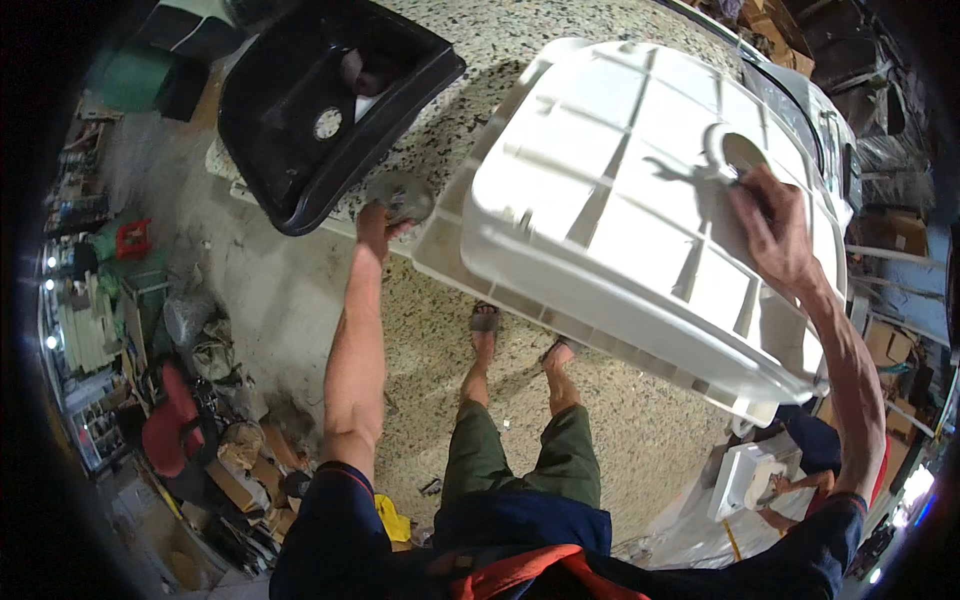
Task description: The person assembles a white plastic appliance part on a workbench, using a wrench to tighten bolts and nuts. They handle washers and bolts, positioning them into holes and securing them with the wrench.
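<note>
While the person stands over a speckled terrazzo floor (420,330), a large white moulded plastic sink (640,210) lies underside up before them, its ribbed base facing the camera. Right hand (770,230) presses at the drain ring (735,152), fingers curled on it. Left hand (385,210) grips a grey disc (402,195) beside the black sink (320,100).

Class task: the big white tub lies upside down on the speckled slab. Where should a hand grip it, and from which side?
Grip the flat rim that sticks out around the white tub, coming from the near-left corner beside the left hand. The ribbed base faces up and offers little to hook, though the right hand rests by its drain ring. The rim probably gives the firmest hold.
</note>
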A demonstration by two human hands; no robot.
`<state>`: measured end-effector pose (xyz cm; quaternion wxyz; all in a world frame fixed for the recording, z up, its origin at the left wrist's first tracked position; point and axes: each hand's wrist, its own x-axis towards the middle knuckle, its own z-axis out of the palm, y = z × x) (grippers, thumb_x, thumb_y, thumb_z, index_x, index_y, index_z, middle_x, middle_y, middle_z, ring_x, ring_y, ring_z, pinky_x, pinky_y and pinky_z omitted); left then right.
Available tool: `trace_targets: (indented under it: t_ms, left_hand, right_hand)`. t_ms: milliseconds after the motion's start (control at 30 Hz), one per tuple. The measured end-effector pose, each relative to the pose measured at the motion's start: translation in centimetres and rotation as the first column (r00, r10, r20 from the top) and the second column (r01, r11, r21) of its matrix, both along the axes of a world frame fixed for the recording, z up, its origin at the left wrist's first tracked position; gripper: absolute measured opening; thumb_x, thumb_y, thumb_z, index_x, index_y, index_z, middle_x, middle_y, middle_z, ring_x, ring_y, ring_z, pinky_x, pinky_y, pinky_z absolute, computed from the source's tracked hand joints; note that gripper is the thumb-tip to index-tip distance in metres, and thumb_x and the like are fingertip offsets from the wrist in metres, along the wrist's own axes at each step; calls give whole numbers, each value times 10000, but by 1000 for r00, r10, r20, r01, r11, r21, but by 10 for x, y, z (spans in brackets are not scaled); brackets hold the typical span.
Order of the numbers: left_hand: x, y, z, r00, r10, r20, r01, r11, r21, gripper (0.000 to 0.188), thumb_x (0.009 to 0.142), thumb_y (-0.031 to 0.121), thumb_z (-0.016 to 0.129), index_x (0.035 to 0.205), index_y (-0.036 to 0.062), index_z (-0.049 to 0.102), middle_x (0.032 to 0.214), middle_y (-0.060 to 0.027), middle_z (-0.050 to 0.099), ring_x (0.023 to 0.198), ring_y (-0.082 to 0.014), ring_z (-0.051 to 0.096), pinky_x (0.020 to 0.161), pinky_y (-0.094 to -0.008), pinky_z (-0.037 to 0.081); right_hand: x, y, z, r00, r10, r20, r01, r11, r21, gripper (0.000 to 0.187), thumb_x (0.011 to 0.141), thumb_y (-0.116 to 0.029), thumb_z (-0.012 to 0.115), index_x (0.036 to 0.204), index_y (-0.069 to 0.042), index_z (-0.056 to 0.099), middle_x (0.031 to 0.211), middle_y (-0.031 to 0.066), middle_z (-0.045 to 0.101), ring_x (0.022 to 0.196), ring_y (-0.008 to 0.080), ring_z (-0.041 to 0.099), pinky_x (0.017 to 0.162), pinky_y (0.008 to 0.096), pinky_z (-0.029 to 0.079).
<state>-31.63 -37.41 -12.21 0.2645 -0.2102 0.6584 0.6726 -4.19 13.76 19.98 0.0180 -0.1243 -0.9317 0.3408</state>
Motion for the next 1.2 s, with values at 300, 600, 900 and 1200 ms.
trace_targets:
  t_ms: [300, 600, 900, 1200]
  left_hand:
    - [-35, 6, 6, 995, 91, 30, -84, 979, -183, 376, 929, -10, 531, 1296, -11, 448, 1290, -263, 530, 932, -426, 720, 779, -438, 705]
    - [-45, 42, -26, 991, -90, 98, 95, 994, -46, 458, 965, 80, 605, 1384, 12, 432, 1300, -214, 577, 922, -406, 743, 809, -440, 670]
    - [-45, 21, -21, 974, -161, 159, 186, 970, -154, 1024, 928, 569, 710, 1657, 87, 174, 1698, -181, 200, 1202, -432, 660, 1025, -471, 531]
    - [41, 1, -24, 994, -106, -17, 91, 920, -381, 743, 1021, 480, 620, 1571, 72, 330, 1557, -171, 420, 1275, -411, 590, 1019, -485, 518]
  right_hand:
    - [-31, 18, -131, 792, 610, -28, -544, 726, 422, 228, 980, -200, 648, 955, -49, 479, 725, 155, 589, 682, 391, 614, 700, 479, 501]
    - [-1, 2, -198, 885, 432, -174, -305, 820, 485, 159, 992, -174, 617, 1049, -43, 548, 943, 97, 599, 885, 275, 612, 811, 429, 517]
    - [25, -101, -196, 968, -220, 120, 227, 972, -54, 257, 912, -57, 677, 1157, 9, 634, 1103, 209, 620, 935, 362, 677, 794, 446, 622]
    - [242, 13, -189, 440, -784, -438, 896, 412, 164, 388, 782, 128, 614, 1148, -1, 637, 986, 149, 619, 911, 304, 616, 803, 437, 530]
